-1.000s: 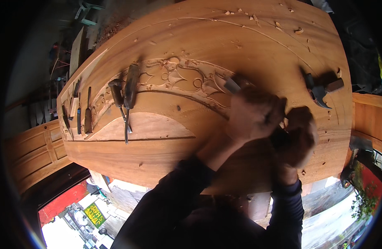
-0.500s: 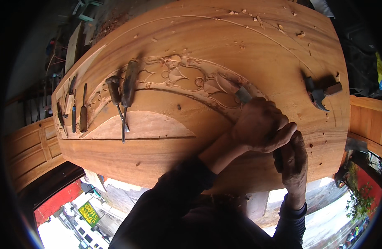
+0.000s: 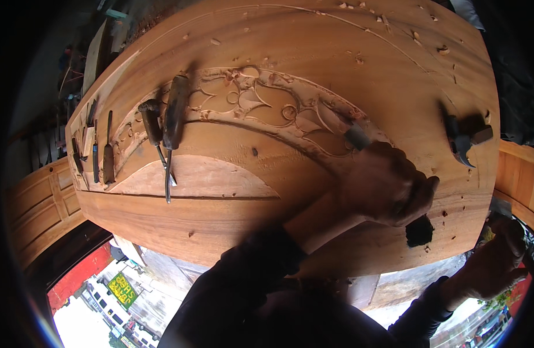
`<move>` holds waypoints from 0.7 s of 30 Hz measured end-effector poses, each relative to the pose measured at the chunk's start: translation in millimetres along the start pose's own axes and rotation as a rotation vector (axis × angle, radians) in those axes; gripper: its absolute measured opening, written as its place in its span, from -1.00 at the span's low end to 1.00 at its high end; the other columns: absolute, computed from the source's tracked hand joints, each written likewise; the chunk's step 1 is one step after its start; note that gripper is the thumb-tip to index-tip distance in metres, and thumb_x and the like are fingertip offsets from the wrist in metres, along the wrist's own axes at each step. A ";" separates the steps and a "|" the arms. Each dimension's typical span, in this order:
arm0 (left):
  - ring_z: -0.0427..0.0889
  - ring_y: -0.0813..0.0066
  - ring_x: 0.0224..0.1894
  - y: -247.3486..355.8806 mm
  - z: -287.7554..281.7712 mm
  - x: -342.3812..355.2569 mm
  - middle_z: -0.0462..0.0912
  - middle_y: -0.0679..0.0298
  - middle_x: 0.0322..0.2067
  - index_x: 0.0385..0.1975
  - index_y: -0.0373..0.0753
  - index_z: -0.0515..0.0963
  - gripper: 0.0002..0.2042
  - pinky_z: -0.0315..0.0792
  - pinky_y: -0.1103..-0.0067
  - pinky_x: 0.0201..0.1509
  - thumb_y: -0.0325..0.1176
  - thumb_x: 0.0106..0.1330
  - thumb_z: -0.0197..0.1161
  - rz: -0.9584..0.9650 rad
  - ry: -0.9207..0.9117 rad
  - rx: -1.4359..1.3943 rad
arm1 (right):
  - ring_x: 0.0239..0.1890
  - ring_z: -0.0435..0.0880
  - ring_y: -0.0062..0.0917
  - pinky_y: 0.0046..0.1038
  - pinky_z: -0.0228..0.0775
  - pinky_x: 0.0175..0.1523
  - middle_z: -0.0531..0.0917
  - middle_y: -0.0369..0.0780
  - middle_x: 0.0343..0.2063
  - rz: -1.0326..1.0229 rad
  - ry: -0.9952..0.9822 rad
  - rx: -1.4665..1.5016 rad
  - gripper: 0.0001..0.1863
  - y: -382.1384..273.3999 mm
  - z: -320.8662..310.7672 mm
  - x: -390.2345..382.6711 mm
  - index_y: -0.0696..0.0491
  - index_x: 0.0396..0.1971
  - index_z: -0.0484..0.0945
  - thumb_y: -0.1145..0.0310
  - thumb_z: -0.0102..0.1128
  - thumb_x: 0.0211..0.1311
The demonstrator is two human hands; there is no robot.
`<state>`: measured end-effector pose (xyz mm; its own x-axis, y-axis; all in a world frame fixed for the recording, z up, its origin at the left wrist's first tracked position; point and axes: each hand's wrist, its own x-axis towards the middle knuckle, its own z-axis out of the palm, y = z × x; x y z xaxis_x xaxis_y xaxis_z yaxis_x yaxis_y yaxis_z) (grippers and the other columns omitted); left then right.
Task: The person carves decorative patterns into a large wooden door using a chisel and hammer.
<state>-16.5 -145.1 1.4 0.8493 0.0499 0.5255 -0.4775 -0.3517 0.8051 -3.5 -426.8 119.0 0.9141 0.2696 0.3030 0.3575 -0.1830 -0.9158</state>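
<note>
Two dark-handled chisels (image 3: 165,124) lie side by side on the carved wooden panel (image 3: 313,64). Further right, the left hand (image 3: 389,185) grips a chisel (image 3: 355,135), fingers wrapped tight, blade on the carving. The right hand (image 3: 499,258) hangs off the panel's edge, its fingers blurred.

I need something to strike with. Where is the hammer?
In the head view, the hammer lies near the right edge of the wooden panel, beyond the left hand.
</note>
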 end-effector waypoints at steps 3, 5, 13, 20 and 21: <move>0.44 0.33 -0.78 -0.8 -0.5 -1.8 0.41 0.28 -0.83 -0.80 -0.08 0.52 -0.69 0.32 0.41 -0.64 -0.36 0.20 0.32 -0.046 -0.011 -0.003 | 0.07 0.53 -0.21 -0.16 0.28 0.22 0.60 0.03 -0.05 0.011 0.039 0.186 -0.24 7.5 13.0 -0.5 0.23 -0.04 0.64 -0.21 -0.30 0.51; 0.45 0.33 -0.78 0.6 -0.7 5.7 0.42 0.28 -0.83 -0.81 -0.08 0.51 -0.70 0.32 0.41 -0.64 -0.36 0.19 0.33 -0.024 0.010 0.015 | 0.07 0.50 -0.22 -0.13 0.24 0.23 0.58 0.04 -0.08 0.020 0.081 0.223 -0.32 13.1 15.9 3.1 0.24 -0.14 0.65 -0.13 -0.18 0.44; 0.44 0.31 -0.78 -0.8 2.0 4.2 0.42 0.28 -0.83 -0.80 -0.08 0.50 -0.71 0.32 0.39 -0.64 -0.35 0.16 0.35 -0.020 0.022 -0.010 | -0.07 0.31 -0.33 -0.18 0.07 0.08 0.31 -0.10 -0.32 0.133 0.433 0.328 -0.52 17.1 14.4 8.1 0.17 -0.40 0.41 -0.03 0.11 0.13; 0.42 0.33 -0.77 -2.5 4.8 4.0 0.41 0.31 -0.82 -0.78 -0.06 0.53 -0.72 0.31 0.40 -0.64 -0.33 0.17 0.36 -0.035 0.059 -0.042 | -0.04 0.37 -0.31 -0.14 0.09 0.17 0.42 -0.04 -0.28 0.032 0.287 0.552 -0.57 10.3 -16.3 2.7 0.16 -0.45 0.51 0.01 0.07 0.11; 0.42 0.34 -0.77 -2.7 4.6 3.4 0.40 0.31 -0.82 -0.78 -0.05 0.53 -0.72 0.31 0.41 -0.63 -0.32 0.17 0.36 -0.033 0.070 -0.047 | -0.04 0.37 -0.31 -0.13 0.09 0.19 0.43 -0.05 -0.29 0.050 0.258 0.521 -0.58 10.8 -20.1 -0.7 0.14 -0.46 0.52 0.01 0.06 0.11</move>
<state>-11.3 -148.3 -0.3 0.8479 0.1263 0.5149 -0.4609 -0.3043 0.8336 3.6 -448.0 114.1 0.9679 0.0213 0.2505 0.2311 0.3171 -0.9198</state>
